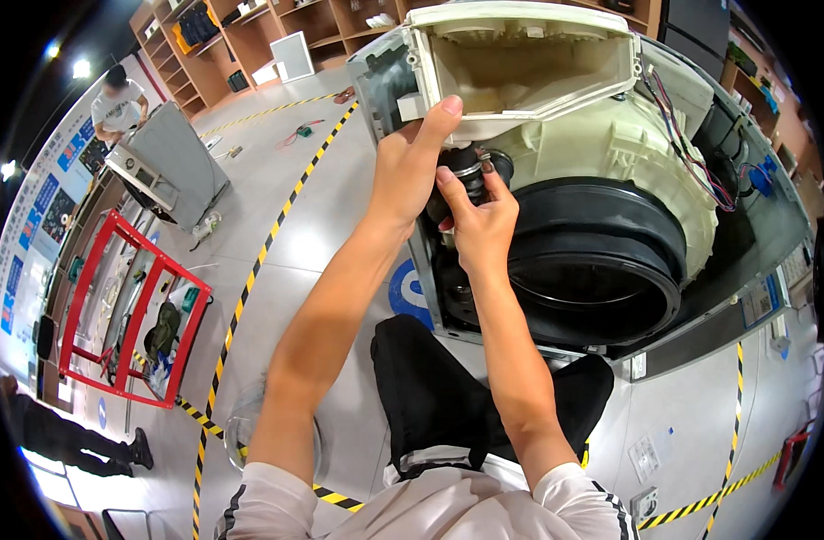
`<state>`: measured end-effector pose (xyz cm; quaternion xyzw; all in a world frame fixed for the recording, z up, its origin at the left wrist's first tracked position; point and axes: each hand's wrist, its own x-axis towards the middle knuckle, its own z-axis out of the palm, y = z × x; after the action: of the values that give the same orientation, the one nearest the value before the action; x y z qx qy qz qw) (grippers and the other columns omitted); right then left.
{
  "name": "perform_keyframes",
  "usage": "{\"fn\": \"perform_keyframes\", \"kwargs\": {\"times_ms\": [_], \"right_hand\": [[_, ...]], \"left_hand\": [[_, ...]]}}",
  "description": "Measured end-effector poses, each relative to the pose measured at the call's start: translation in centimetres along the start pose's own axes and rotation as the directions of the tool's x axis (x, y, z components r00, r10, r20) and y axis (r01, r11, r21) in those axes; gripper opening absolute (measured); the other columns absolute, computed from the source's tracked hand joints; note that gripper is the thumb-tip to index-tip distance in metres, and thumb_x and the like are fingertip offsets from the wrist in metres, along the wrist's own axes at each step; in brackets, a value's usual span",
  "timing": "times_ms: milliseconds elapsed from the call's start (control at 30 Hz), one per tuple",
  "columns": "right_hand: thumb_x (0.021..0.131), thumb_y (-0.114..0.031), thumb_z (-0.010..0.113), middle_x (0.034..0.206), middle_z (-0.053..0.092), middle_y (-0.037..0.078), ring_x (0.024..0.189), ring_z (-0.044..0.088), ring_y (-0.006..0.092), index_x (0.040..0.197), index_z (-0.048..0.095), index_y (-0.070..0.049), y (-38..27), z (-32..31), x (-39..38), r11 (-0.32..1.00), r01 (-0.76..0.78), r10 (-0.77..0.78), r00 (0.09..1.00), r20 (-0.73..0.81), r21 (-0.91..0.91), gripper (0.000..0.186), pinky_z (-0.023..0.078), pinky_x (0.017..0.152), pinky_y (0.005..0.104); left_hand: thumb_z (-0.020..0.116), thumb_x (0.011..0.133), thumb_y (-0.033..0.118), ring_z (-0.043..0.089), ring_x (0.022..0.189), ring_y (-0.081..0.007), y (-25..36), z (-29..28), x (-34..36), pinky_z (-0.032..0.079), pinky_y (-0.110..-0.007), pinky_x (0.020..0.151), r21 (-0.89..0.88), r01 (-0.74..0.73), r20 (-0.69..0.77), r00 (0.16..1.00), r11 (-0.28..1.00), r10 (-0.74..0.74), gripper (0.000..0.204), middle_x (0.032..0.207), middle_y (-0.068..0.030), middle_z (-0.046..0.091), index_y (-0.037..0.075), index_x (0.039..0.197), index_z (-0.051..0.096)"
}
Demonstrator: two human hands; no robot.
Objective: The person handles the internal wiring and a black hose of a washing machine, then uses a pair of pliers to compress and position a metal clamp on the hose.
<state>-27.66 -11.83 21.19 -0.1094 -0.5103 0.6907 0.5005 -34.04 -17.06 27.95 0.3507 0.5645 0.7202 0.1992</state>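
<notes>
Head view: black hose (472, 181) touches the right hand (485, 225).

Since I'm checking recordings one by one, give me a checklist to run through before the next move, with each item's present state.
1. Left grip at the dispenser housing: ok, the thumb rests by its lower front edge.
2. Right grip at the ribbed black hose: ok, thumb and finger are there.
3. Metal band around the hose fully tight: cannot tell.
4. Left-hand fingers clear of pinching: cannot tell, partly hidden.
5. Wire bundle away from both hands: ok, it hangs at the tub's right side.
</notes>
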Motion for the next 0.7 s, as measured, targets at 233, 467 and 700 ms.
{"fn": "perform_keyframes", "kwargs": {"times_ms": [233,467,700], "right_hand": [[0.079,-0.015,0.071,0.07,0.057,-0.001,0.045,0.044,0.0043,0.091,0.057,-0.001,0.0,-2.1,0.6,0.929,-0.113,0.104,0.994,0.046,0.352,0.023,0.032,0.034,0.0192],[0.075,-0.021,0.075,0.062,0.057,0.001,0.043,0.046,0.0056,0.09,0.061,0.001,-0.6,-0.7,0.2,1.0,-0.021,0.021,0.999,-0.042,-0.006,0.03,0.036,0.036,0.0216],[0.073,-0.025,0.075,0.084,0.06,0.005,0.067,0.056,0.0087,0.11,0.052,0.005,-1.1,-1.2,1.0,0.99,-0.141,0.135,0.975,0.177,0.018,0.053,0.042,0.042,0.0204]], "left_hand": [[0.06,0.08,0.049,0.048,0.07,-0.0089,0.6,2.2,-0.3,0.04,-0.023,0.064,0.163,-0.036,0.034,0.999,0.986,0.031,0.052,0.076,-0.0038,0.057,-0.003,0.079,0.062],[0.058,0.08,0.053,0.051,0.081,-0.0119,0.2,1.3,-0.2,0.04,-0.024,0.074,0.048,-0.009,-0.012,1.0,0.999,0.009,0.063,0.09,-0.0085,0.058,-0.007,0.098,0.059],[0.059,0.079,0.054,0.055,0.081,-0.0151,0.2,0.6,0.0,0.043,-0.026,0.074,0.005,-0.001,-0.011,1.0,1.0,0.001,0.066,0.09,-0.012,0.06,-0.009,0.098,0.059]]}}
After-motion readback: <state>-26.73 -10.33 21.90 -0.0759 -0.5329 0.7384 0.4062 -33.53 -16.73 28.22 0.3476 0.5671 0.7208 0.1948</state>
